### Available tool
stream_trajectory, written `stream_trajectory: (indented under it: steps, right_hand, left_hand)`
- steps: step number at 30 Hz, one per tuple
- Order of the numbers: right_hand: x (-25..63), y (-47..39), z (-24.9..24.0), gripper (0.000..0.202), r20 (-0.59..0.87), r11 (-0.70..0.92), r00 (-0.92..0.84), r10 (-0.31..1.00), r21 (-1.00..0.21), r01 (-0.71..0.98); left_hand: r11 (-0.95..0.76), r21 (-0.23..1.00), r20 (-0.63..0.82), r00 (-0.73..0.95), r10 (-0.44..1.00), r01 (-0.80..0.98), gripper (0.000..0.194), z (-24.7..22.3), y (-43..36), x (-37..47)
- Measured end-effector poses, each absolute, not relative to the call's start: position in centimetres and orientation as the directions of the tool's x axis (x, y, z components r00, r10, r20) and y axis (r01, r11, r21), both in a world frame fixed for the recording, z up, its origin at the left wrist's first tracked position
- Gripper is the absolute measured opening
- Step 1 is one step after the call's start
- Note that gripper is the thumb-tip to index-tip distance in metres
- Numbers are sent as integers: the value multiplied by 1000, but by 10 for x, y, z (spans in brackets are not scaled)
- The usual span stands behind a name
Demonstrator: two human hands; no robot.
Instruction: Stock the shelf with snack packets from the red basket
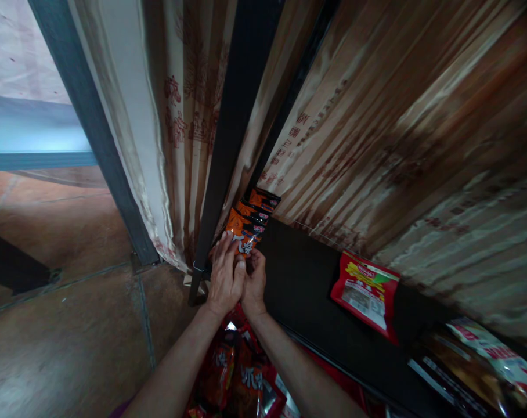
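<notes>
Several orange and black snack packets (247,225) stand in a row at the left end of a black shelf (298,273), against a dark post. My left hand (226,276) rests on the front packet's lower left side, its fingers pressed against it. Close beside it, my right hand (253,281) has curled fingers at the same packet's lower edge. The two hands touch or nearly touch at the thumbs. The bottom of the front packet is hidden behind them.
A red snack bag (368,293) lies mid-shelf, with a dark brown package (464,366) and a white-red one (498,354) farther right. More orange packets (233,371) are heaped below my forearms. Dark posts (241,75) and curtains (376,128) border the shelf.
</notes>
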State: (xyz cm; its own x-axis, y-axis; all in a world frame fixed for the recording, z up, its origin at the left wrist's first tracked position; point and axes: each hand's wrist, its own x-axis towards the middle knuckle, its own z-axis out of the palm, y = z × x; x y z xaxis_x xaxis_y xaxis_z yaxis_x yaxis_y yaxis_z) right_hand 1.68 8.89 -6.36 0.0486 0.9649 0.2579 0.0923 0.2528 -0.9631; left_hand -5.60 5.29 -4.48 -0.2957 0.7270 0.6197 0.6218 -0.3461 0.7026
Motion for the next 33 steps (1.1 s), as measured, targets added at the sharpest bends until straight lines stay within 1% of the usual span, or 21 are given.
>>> stream_trajectory:
  steps: [3,6,11,15,18,21,25,27,33]
  right_hand:
    - [17,89,-66,40,243,240,15,970,-965,104]
    - [18,89,-67,41,238,239,-21,971,-964,117]
    - [27,85,-58,42,186,187,-26,982,-959,211]
    - [41,88,-43,35,274,254,18,962,-914,317]
    - [48,102,-35,36,312,265,69,948,-890,372]
    - [48,118,-34,41,238,192,89,967,-914,357]
    - [44,127,-40,46,121,109,26,992,-953,283]
    - [43,125,-44,44,120,109,25,992,-957,270]
    - [47,118,-49,34,182,170,17,983,-942,290]
  left_hand:
    - [-309,700,622,-337,707,644,43,-47,52,-54]
    - [-289,677,634,-337,696,677,44,-48,51,-52]
    - [-226,672,607,-350,713,706,45,-52,52,-51]
    - [-182,655,601,-360,714,733,52,-56,54,-50]
    - [-169,637,614,-363,701,752,61,-58,56,-49]
    - [-137,615,617,-366,696,777,64,-59,58,-48]
    - [-108,589,631,-372,681,801,63,-59,61,-48]
    - [-111,582,640,-369,674,806,62,-59,62,-47]
    - [-107,597,633,-386,671,795,59,-60,63,-46]
